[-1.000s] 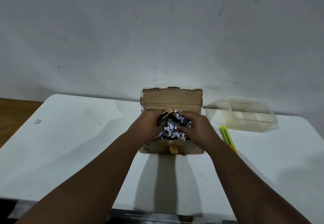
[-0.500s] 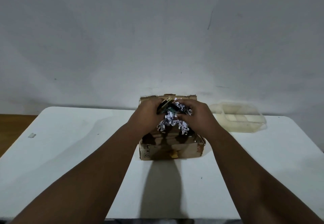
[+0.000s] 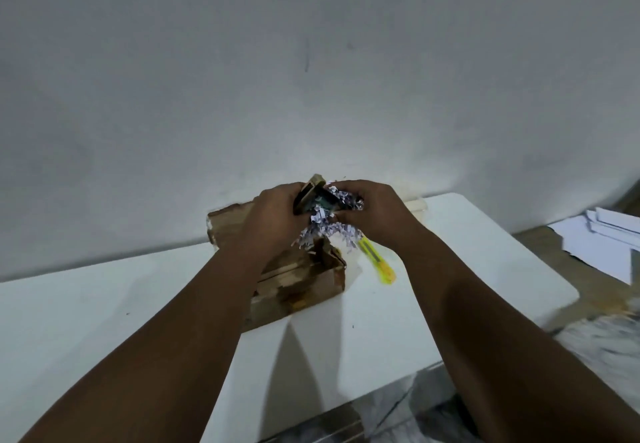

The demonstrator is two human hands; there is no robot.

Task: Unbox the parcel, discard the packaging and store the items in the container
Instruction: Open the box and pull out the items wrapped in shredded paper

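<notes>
An open brown cardboard box sits on the white table. Both my hands hold a bundle lifted above the box. My left hand grips a dark flat item with a tan edge. My right hand clutches shredded white paper filler that hangs down from the bundle. The clear plastic container is mostly hidden behind my right hand, only a pale edge showing near the wall.
A yellow utility knife lies on the table just right of the box. White sheets lie on the floor to the right, past the table's right edge. A grey wall stands close behind the table.
Both hands have lifted the bundle of item and shredded paper up out of the box. The view has swung to the right, so the box now appears left of the hands.
</notes>
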